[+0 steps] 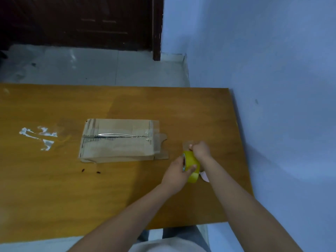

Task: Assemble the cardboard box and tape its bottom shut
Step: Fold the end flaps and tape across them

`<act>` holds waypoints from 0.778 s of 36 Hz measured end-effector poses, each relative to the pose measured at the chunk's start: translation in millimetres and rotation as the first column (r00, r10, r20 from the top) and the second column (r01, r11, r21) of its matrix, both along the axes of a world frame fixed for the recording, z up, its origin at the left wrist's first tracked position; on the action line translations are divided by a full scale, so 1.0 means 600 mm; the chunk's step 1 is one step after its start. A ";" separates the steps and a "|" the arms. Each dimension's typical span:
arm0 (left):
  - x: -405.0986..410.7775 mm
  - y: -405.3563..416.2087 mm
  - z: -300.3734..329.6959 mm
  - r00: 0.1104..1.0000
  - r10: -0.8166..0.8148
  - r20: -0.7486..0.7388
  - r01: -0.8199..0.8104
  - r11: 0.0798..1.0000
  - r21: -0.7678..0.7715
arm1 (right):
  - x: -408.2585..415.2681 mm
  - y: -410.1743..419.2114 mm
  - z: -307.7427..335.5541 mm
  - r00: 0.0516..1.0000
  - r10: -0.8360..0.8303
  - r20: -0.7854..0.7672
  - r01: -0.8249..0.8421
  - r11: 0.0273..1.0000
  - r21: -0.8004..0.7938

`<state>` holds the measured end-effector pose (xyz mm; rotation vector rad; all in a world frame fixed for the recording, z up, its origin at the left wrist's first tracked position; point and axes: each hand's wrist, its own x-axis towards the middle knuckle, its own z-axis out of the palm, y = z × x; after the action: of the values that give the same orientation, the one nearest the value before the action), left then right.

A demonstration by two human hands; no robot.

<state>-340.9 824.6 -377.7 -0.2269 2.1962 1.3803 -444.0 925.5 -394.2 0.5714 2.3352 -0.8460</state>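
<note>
A brown cardboard box [120, 140] lies on the wooden table [54, 188], flaps closed on top, with a shiny strip of clear tape along the middle seam. To its right, my left hand [177, 174] grips a yellow roll of tape [192, 167] held on edge above the table. My right hand [200, 150] is just beyond the roll, fingers pinched on the tape's free end, which is pulled out a short way. A flap sticks out from the box's right side.
Crumpled bits of clear tape [39, 138] lie on the table's left part. A pink object [205, 176] peeks out under the roll. The blue wall [281, 88] runs along the table's right edge; a dark door [81, 22] stands beyond the floor.
</note>
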 end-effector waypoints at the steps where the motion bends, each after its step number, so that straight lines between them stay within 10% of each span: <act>1: -0.009 0.006 -0.002 0.996 0.045 0.083 -0.053 0.994 0.097 | -0.006 0.002 -0.004 1.000 0.008 0.015 -0.008 1.000 -0.004; 28: -0.096 0.054 -0.022 0.835 0.420 0.356 -0.533 0.779 0.331 | -0.084 0.016 -0.047 0.994 -0.048 0.094 0.071 0.965 -0.253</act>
<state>-398.8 857.0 -390.9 -0.8105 1.6219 1.9332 -494.4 935.4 -422.1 0.5577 2.0962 -1.1078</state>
